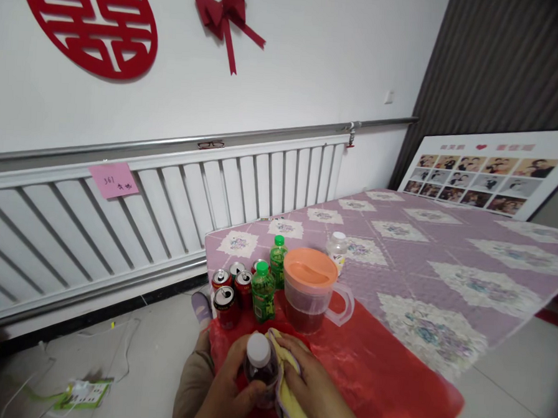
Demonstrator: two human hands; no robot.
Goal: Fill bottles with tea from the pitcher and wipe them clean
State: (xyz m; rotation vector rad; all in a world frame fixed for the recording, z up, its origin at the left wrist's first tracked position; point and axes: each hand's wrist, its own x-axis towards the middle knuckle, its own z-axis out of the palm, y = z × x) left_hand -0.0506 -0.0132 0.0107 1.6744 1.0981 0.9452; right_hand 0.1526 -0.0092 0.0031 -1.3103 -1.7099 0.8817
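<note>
My left hand (230, 381) is wrapped round a clear plastic bottle (259, 357) with a white cap, which stands upright or nearly so over the red plastic sheet (369, 357). A yellow cloth (292, 403) with a purple edge is gripped in my right hand (310, 376) and pressed against the bottle's right side. Just beyond my hands is a clear pitcher (305, 307) with an orange lid and some liquid inside. To its left stand green bottles (262, 295) and several drink cans (224, 306). My fingers hide the lower part of the bottle.
Behind the pitcher stands another white-capped bottle (337, 246). A purple flowered cloth (412, 247) covers the table. A white radiator (261, 183) runs along the wall, and a photo board (491, 173) leans at the far right. A green-and-white packet (89, 392) lies on the floor.
</note>
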